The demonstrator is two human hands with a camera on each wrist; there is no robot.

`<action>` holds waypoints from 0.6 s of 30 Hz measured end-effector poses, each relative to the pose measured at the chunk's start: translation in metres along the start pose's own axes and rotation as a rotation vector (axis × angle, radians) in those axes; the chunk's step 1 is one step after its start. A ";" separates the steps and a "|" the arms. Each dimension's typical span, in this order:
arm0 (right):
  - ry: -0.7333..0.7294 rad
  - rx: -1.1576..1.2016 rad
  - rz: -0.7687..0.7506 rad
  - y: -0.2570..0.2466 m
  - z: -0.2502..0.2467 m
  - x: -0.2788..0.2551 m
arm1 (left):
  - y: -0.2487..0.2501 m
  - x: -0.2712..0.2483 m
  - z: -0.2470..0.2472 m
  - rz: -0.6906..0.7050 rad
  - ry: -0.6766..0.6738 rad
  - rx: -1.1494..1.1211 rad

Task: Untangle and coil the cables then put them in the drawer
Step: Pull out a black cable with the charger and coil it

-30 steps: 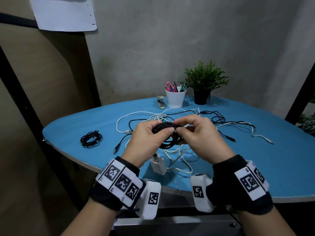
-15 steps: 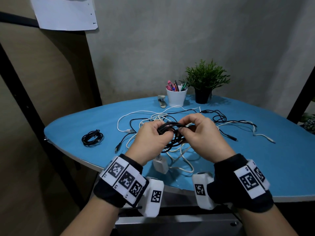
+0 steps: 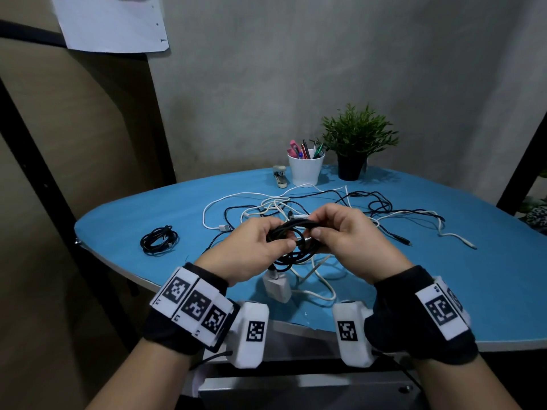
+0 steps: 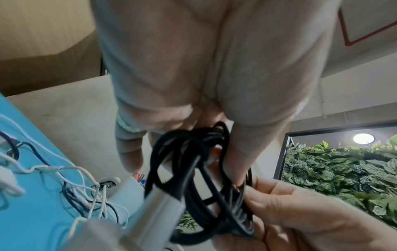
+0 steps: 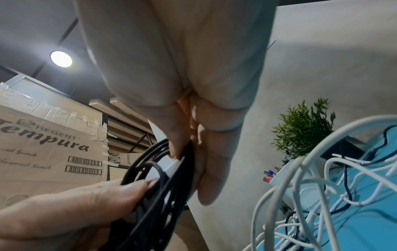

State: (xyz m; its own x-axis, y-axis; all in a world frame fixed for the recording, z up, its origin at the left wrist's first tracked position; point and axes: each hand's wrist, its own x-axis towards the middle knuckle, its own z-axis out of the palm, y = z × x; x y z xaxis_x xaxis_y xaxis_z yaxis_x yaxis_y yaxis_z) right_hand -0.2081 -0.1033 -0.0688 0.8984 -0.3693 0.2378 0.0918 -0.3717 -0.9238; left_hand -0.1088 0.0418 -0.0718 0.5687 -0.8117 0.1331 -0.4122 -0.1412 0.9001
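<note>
while both the left hand (image 3: 254, 250) and right hand (image 3: 352, 241) pinch the black cable coil (image 3: 296, 241), fingers hide its ends.

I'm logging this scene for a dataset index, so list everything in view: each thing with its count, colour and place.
Table: one, blue top, in front of the person.
Coiled cable: one, black, lying at the table's left.
Cable tangle: several, black and white, loose across the table's middle.
Charger plug: one, white, at the near table edge.
Pen cup: one, white, holding pens, at the back.
Plant: one, green in a black pot, right of the cup.
Stapler: one, grey, left of the cup.
Paper: one, white, on the wall, top left.
Held cable: one, black, looped, above the table.
Left hand: grips the held cable's loops.
Right hand: pinches the same cable.
</note>
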 end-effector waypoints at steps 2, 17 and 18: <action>-0.010 0.003 0.005 0.000 0.002 -0.001 | -0.001 0.001 0.000 -0.005 0.009 0.027; 0.024 0.032 -0.001 0.004 0.008 0.000 | 0.000 0.002 0.005 -0.013 0.163 0.337; 0.017 0.032 0.004 0.004 0.007 0.000 | 0.000 0.002 0.003 -0.010 0.147 0.338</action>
State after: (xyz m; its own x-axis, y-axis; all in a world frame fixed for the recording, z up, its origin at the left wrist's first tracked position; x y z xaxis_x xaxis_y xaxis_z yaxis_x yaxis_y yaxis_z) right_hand -0.2045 -0.0988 -0.0746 0.8914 -0.3849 0.2392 0.1022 -0.3434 -0.9336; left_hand -0.1103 0.0381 -0.0727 0.6599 -0.7228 0.2051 -0.6038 -0.3479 0.7172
